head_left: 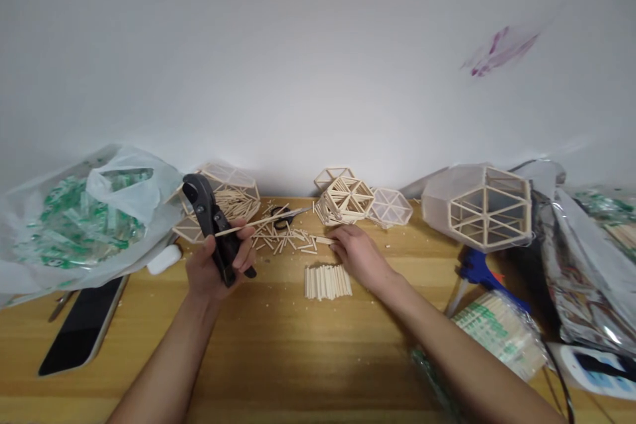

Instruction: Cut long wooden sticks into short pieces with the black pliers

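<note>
My left hand [205,268] is closed around a pair of black cutting pliers [203,205], jaws upward. A thin wooden stick [263,220] lies across the same hand, pinched by the fingers and pointing right. My right hand [362,255] has its fingertips together on a short cut stick [325,240] at the table. Just below those fingertips lies a neat row of short sticks [328,281]. Loose cut pieces [285,238] are scattered between the hands, with black-handled scissors [282,217] among them.
Stick-frame lanterns stand along the wall: one at left [233,179], a small one [348,195] mid-table and a covered one [477,205] at right. A plastic bag [89,212] and phone [82,328] lie left. A blue glue gun [477,268] and packed sticks [501,331] lie right.
</note>
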Action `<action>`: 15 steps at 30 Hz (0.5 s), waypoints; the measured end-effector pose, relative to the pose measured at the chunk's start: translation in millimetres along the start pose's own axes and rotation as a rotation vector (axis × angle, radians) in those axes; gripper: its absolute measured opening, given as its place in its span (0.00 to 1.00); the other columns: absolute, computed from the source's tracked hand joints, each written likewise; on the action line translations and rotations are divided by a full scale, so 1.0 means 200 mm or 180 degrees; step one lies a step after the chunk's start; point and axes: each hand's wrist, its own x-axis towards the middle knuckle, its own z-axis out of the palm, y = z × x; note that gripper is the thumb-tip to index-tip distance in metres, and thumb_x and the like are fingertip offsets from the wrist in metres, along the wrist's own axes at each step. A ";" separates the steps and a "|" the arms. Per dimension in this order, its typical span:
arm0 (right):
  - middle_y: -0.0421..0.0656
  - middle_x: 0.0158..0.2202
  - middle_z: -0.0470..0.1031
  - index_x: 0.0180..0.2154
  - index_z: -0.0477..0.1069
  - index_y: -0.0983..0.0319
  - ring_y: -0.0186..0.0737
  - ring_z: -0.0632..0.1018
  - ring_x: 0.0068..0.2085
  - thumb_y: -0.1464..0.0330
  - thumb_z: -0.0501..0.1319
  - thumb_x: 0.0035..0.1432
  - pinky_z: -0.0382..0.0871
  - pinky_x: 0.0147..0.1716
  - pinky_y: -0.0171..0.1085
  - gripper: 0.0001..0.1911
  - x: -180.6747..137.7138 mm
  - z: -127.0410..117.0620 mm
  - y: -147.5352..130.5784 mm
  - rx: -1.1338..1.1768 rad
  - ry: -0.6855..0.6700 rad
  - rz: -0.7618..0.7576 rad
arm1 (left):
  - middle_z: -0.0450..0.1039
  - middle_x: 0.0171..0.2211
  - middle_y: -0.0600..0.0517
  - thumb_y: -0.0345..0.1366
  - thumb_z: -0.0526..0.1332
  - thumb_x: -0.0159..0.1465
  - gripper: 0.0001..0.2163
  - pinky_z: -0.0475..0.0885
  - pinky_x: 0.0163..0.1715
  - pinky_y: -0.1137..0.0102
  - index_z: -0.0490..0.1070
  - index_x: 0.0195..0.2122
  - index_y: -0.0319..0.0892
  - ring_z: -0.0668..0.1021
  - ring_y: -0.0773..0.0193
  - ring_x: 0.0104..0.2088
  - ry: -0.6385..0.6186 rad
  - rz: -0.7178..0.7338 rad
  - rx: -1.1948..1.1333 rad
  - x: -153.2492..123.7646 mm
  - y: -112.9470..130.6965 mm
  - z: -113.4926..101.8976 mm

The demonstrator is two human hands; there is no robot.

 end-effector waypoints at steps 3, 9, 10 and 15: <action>0.52 0.44 0.78 0.46 0.75 0.64 0.49 0.78 0.46 0.76 0.57 0.67 0.72 0.49 0.46 0.10 0.00 0.00 -0.01 0.0172 0.0069 -0.0053 | 0.81 0.33 0.49 0.46 0.74 0.54 0.20 0.67 0.15 0.76 0.79 0.43 0.38 0.69 0.75 0.17 0.0000 -0.0017 -0.0027 0.00 0.00 -0.01; 0.51 0.47 0.75 0.51 0.70 0.63 0.46 0.76 0.48 0.73 0.52 0.71 0.71 0.51 0.46 0.11 -0.01 -0.02 -0.05 0.0775 0.0340 -0.0356 | 0.79 0.29 0.52 0.46 0.72 0.56 0.17 0.65 0.14 0.78 0.76 0.38 0.39 0.66 0.76 0.15 0.0154 -0.0225 -0.0416 -0.01 0.01 -0.03; 0.51 0.46 0.75 0.50 0.69 0.63 0.46 0.76 0.48 0.72 0.52 0.71 0.71 0.51 0.46 0.11 -0.02 -0.02 -0.05 0.0809 0.0346 -0.0381 | 0.78 0.29 0.53 0.46 0.71 0.56 0.16 0.65 0.14 0.78 0.75 0.37 0.39 0.66 0.76 0.15 0.0168 -0.0259 -0.0517 -0.01 0.01 -0.03; 0.50 0.44 0.76 0.49 0.69 0.61 0.46 0.76 0.46 0.72 0.53 0.70 0.71 0.49 0.46 0.10 -0.02 -0.04 -0.07 0.0903 0.0420 -0.0434 | 0.77 0.27 0.54 0.45 0.72 0.55 0.16 0.65 0.14 0.81 0.74 0.36 0.39 0.66 0.77 0.15 0.0197 -0.0299 -0.0821 -0.01 0.02 -0.03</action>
